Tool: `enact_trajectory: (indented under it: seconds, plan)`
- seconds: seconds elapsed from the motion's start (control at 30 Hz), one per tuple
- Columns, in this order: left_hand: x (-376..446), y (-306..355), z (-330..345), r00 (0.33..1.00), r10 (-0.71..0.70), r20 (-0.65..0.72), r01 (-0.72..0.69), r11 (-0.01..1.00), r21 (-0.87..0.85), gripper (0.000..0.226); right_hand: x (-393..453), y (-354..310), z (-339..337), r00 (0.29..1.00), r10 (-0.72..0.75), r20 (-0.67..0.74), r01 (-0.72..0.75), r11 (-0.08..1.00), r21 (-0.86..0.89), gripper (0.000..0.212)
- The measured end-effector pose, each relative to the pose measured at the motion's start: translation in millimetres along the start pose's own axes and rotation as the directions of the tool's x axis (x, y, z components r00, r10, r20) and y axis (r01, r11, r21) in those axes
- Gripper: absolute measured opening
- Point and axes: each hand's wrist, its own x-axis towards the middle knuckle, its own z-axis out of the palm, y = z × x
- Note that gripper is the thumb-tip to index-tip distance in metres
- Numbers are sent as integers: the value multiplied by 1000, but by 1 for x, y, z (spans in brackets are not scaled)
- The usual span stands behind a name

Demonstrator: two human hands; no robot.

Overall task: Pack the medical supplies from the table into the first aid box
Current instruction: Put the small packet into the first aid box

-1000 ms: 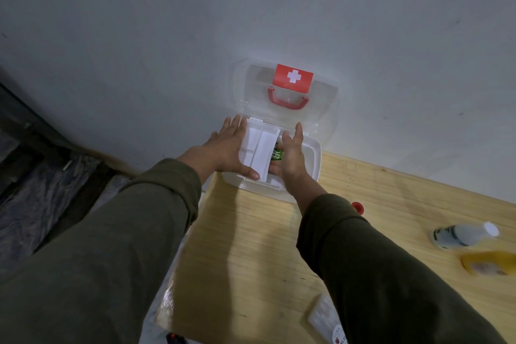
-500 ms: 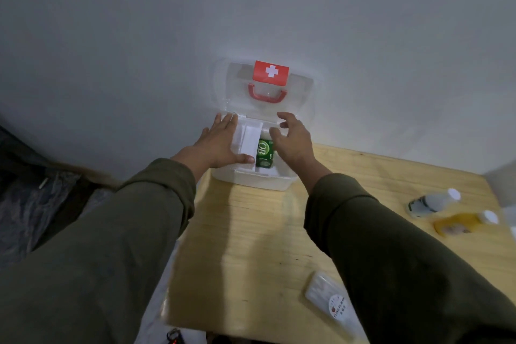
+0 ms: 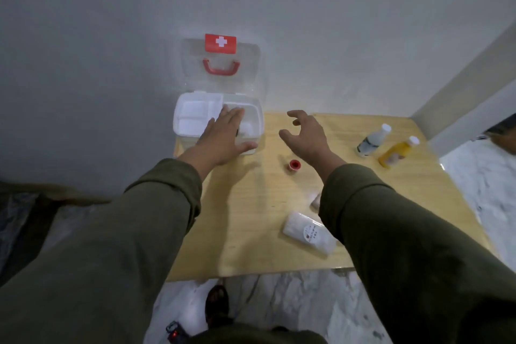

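Observation:
The clear first aid box (image 3: 258, 120) stands open at the table's far left corner, its lid with red cross and red handle leaning on the wall. A white divided tray (image 3: 192, 114) sits in its left part. My left hand (image 3: 223, 137) lies flat, fingers spread, over the box's front rim, holding nothing. To the right of the box my right hand (image 3: 305, 134) hovers above the table, fingers curled apart and empty. On the table lie a small red roll (image 3: 293, 165), a wrapped white pack (image 3: 307, 232), a white bottle (image 3: 372, 141) and a yellow bottle (image 3: 399, 151).
The wooden table (image 3: 251, 218) stands against a grey wall; its near edge and right edge drop to a marble floor (image 3: 279, 304). A small white item (image 3: 317, 200) peeks out beside my right sleeve. A sandalled foot (image 3: 217, 304) shows below the table edge.
My right hand has come out of the box and moved right over the table. The left hand slid to the box's front rim. The green packet is no longer visible. The view has pulled back.

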Motion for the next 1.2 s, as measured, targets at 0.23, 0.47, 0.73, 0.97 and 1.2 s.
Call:
enact_trajectory:
  seconds: [0.23,0.47,0.73,0.97,1.2]
  plan:
    - [-54,33,64,999,14,37,-17,997,76,86,-73,54,-9,996,5,92,-2,1000,-24,58]
    - [-105,44,125,922,-252,295,219,966,139,101,-138,104,-9,970,49,238,-49,999,-7,80]
    - [-121,51,137,896,-340,287,315,940,132,95,-168,135,10,976,46,214,4,973,-231,90]
    - [-124,48,138,910,-319,265,291,946,139,95,-170,142,16,981,31,189,26,957,-288,89]
    - [-123,39,105,916,-342,210,327,939,103,95,-142,107,-7,991,-52,123,40,994,103,82]
